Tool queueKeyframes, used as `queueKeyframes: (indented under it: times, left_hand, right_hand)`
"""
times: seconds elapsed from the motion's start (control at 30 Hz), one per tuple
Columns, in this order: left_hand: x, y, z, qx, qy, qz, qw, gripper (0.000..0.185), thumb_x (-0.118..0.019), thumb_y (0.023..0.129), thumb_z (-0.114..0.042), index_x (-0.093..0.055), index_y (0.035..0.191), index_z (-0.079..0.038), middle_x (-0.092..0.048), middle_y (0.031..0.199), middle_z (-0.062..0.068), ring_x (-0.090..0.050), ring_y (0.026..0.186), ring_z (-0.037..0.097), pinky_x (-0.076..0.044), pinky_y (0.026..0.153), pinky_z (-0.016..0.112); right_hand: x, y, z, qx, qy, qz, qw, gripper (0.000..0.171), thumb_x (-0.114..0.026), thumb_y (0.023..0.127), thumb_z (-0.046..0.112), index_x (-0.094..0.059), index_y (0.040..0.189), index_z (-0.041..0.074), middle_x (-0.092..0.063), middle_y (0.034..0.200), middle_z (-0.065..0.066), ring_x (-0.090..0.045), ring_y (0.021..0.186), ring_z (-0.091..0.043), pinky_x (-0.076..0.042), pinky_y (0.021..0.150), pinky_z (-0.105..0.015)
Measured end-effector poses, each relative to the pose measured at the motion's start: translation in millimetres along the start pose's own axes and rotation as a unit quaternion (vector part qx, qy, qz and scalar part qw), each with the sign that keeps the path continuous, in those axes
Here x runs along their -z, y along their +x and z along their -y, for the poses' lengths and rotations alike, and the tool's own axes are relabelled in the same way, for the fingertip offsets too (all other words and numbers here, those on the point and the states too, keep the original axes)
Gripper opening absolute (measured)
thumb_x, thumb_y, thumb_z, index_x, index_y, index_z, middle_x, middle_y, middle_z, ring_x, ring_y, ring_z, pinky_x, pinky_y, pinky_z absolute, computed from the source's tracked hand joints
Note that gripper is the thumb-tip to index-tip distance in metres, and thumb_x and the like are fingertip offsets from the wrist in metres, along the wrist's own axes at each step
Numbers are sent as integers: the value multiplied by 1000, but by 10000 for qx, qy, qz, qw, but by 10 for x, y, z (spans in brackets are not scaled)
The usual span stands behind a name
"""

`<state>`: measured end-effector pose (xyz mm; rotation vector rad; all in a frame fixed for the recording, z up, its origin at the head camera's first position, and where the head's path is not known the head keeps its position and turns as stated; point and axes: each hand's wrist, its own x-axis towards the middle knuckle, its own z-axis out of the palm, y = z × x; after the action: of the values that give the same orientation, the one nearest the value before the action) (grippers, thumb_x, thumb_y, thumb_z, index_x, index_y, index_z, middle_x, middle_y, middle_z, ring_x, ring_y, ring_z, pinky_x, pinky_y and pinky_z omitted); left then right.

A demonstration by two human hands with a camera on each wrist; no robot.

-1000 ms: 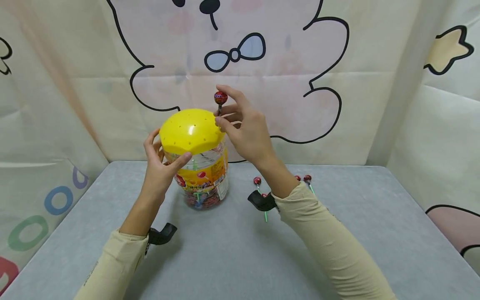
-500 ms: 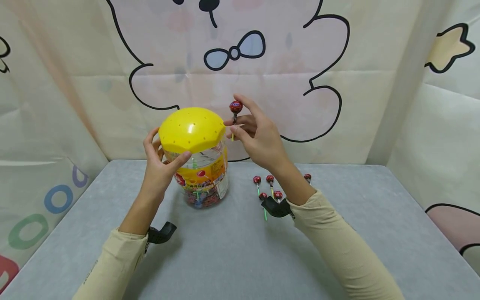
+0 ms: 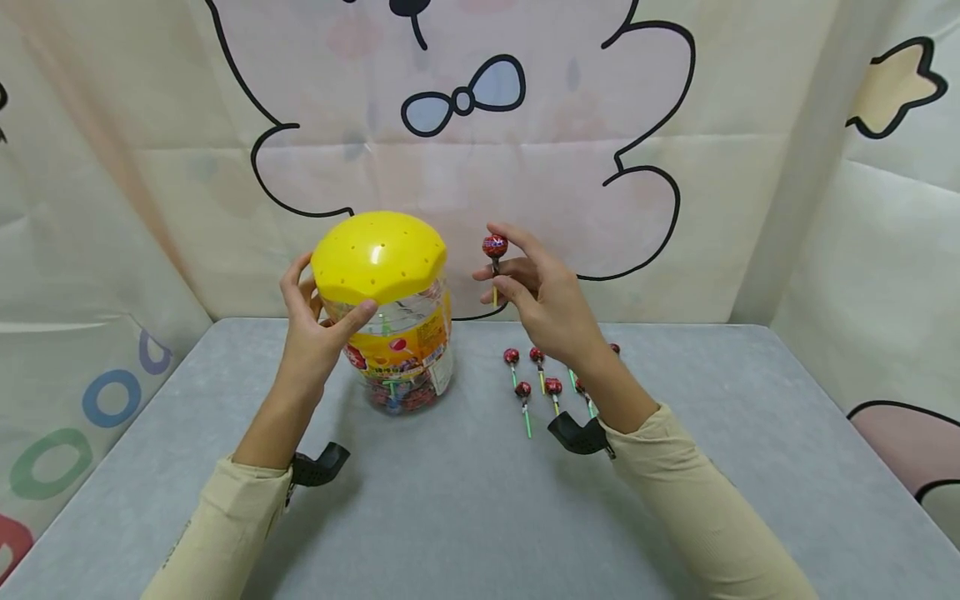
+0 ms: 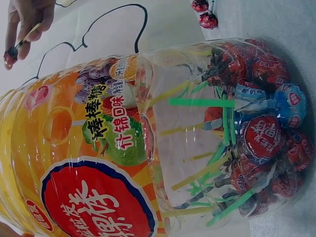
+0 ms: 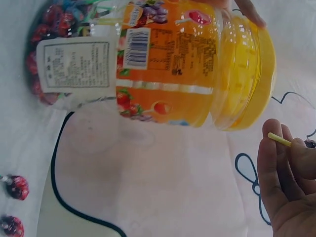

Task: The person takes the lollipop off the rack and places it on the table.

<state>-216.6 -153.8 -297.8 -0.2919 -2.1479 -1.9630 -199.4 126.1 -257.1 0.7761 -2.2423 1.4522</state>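
A clear plastic jar with a yellow domed, hole-dotted lid stands on the grey table; red-wrapped lollipops fill its bottom. My left hand grips the jar just under the lid, thumb across the front. My right hand is raised to the right of the lid and pinches the yellow stick of a red lollipop, held upright; the stick shows between its fingers in the right wrist view. The jar lies to that hand's left.
Several red lollipops with green and yellow sticks lie on the table right of the jar, under my right forearm. A cartoon-printed cloth backdrop closes in the back and both sides.
My right hand has carried the lollipop from beside the lid's top down and to the right, away from the jar. The left hand stays on the jar.
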Motion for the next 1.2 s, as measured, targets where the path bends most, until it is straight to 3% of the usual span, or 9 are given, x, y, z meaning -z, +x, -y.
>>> queueKeyframes:
  times: [0.43,0.73,0.9,1.13,1.2]
  left_hand:
    - [-8,6,-2,-19,37,-8,10000,89,-69,93,-20,-5,152,-35,-23,151,2,-33,134,18,-34,117,56]
    - [-16,-9,-7,-62,68,11,10000,88,-69,94,-22,-5,152,-37,-23,151,3,-33,136,20,-34,116,57]
    - [-26,-5,-12,-54,110,-6,9999,88,-69,93,-22,-5,151,-38,-23,151,2,-34,134,19,-35,115,55]
    - [-22,-4,-34,41,114,49,9999,89,-69,94,-23,-3,152,-38,-23,151,2,-33,135,19,-34,117,57]
    - [-15,-4,-53,72,111,51,9999,89,-69,94,-24,-3,152,-38,-23,152,3,-33,135,19,-34,117,57]
  right_hand:
    - [234,-224,-65,-265,304,18,9992,59,-59,95,-4,-48,145,25,-68,115,-12,-70,83,-19,-62,78,-32]
    - [370,-423,-133,-473,-121,50,9988,58,-57,95,-7,-48,145,22,-65,115,-9,-71,86,-15,-62,75,-30]
    - [477,-577,-223,-778,-582,20,9953,59,-58,96,-5,-47,145,26,-61,117,-9,-71,87,-11,-59,66,-27]
    - [605,-731,-376,-1019,-799,5,9916,61,-62,93,-6,-47,146,20,-62,120,-13,-71,90,-25,-60,72,-23]
    - [648,-725,-404,-1062,-859,11,9906,62,-61,94,-5,-45,147,22,-63,118,-13,-71,90,-23,-60,72,-22]
